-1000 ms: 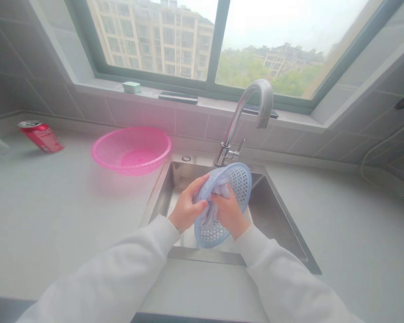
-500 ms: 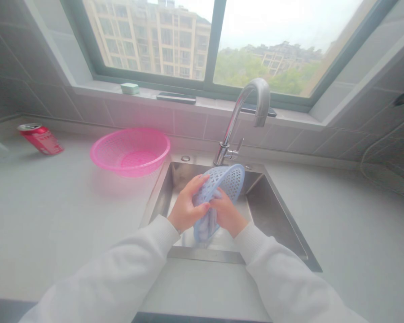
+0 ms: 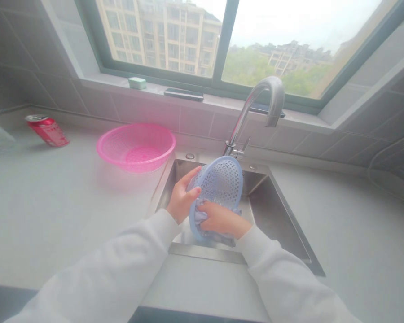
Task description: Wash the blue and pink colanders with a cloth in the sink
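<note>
L hand clamped on the blue basket at its L rim: thumb over the edge, fingers round the outside. R hand inside the bowl, fingers bunched on a pale cloth, pressing it nr the lower L rim; some of it shows below the R hand too. Fingertips partly hid in the folds.

Basket is over the sink, tipped on edge, mouth turned twd the person & a bit R. Can't tell how far down in the sink it sits. Top rim overlaps the foot of the tap in view; touching or not, can't tell. Spout arches above & R of the rim, w/ a gap btw.

Most room is on the R: wide gap from basket to R sink wall. L side tighter, L hand nr the L sink edge. Front edge runs under both wrists, then a strip of counter.

Pink basket just L of the sink's back L corner. Red can tilted, farther L, well apart.
</note>
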### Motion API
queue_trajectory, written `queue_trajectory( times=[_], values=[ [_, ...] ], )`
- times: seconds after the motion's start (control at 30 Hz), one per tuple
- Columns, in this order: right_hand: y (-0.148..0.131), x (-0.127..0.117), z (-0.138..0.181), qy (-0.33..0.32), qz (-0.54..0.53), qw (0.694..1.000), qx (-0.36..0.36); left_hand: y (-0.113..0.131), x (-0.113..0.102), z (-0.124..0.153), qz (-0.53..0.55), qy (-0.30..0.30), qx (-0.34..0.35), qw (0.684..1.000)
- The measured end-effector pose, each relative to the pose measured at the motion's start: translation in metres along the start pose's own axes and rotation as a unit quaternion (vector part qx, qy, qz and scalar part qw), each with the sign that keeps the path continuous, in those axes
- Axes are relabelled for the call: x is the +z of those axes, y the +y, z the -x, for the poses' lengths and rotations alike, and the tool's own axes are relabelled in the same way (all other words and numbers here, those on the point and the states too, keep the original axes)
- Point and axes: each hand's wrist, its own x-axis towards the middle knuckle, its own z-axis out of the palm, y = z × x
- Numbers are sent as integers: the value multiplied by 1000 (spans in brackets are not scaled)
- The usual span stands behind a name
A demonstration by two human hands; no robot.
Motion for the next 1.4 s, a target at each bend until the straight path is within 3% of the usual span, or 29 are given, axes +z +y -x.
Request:
queue_trajectory(
  times=[0.1, 0.2, 0.27, 0.33, 0.4, 0.43, 0.57, 0.73, 0.83, 0.9, 0.97, 1.03, 1.1, 1.13, 1.17, 1.3, 1.4],
  values=[
    [6, 1, -1, 5, -31, 999, -11, 0, 4, 0, -9, -9, 2, 1000],
    [5, 5, -3, 15, -174, 984, -21, -3, 7, 1, -33, -31, -5, 999],
    [4, 7, -4, 52, -309, 949, -25, -5, 8, 3, -58, -50, -6, 997],
    [3, 3, -3, 101, -433, 895, -35, -6, 11, 5, -77, -67, -6, 995],
    [4, -3, -2, 134, -498, 856, -42, -6, 14, 7, -91, -79, -12, 993],
    [5, -7, -2, 143, -504, 851, -41, -6, 16, 8, -97, -82, -18, 992],
    [8, -12, -1, 130, -435, 891, -25, -5, 20, 7, -111, -75, -23, 991],
    [4, 2, 1, -32, -161, 986, 5, -2, 10, 3, -120, -38, 20, 992],
    [4, 4, 2, -56, -70, 996, 7, 0, 6, 2, -121, -20, 23, 992],
    [4, 2, 2, -34, -126, 991, 10, 1, 6, 1, -127, -7, 38, 991],
    [3, 0, 2, 6, -268, 963, 12, 1, 9, 1, -145, 5, 54, 988],
    [-1, -1, 1, 69, -428, 901, -3, 2, 12, 2, -162, 13, 63, 985],
    [-5, -1, 0, 121, -519, 846, -24, 2, 15, 3, -166, 19, 70, 983],
    [-6, -1, -1, 128, -529, 838, -28, 3, 16, 3, -165, 21, 74, 983],
    [-6, 0, -1, 123, -514, 849, -25, 3, 16, 3, -163, 25, 78, 983],
    [2, 1, -2, 4, -278, 960, 16, 3, 11, 2, -149, 41, 70, 986],
    [11, 4, -3, -46, -143, 988, 32, -1, 9, 1, -146, 30, 42, 988]
  ],
)
